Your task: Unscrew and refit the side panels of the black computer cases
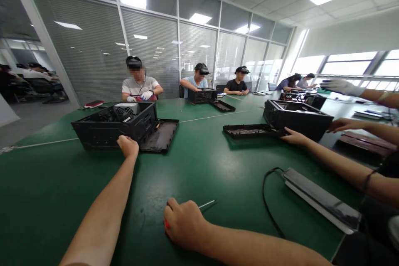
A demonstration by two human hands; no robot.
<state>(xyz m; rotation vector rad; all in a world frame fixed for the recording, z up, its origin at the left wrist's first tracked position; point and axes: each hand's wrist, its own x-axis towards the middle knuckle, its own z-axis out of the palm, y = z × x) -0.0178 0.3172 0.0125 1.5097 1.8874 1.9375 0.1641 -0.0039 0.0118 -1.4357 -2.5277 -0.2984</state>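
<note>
My left hand (128,146) reaches far forward and its closed fingers grip the near edge of an open black computer case (106,126) on the green table (199,162). A fan sits inside the case, and its black side panel (160,135) lies flat beside it on the right. My right hand (183,222) rests on the table close to me, closed around a screwdriver (206,204) with a red handle; the thin metal shaft pokes out to the right.
A co-worker's arm (327,156) at the right touches a second black case (297,118) with its panel (249,131). A flat grey device with a black cable (321,199) lies near right. Several people sit across the table at other cases.
</note>
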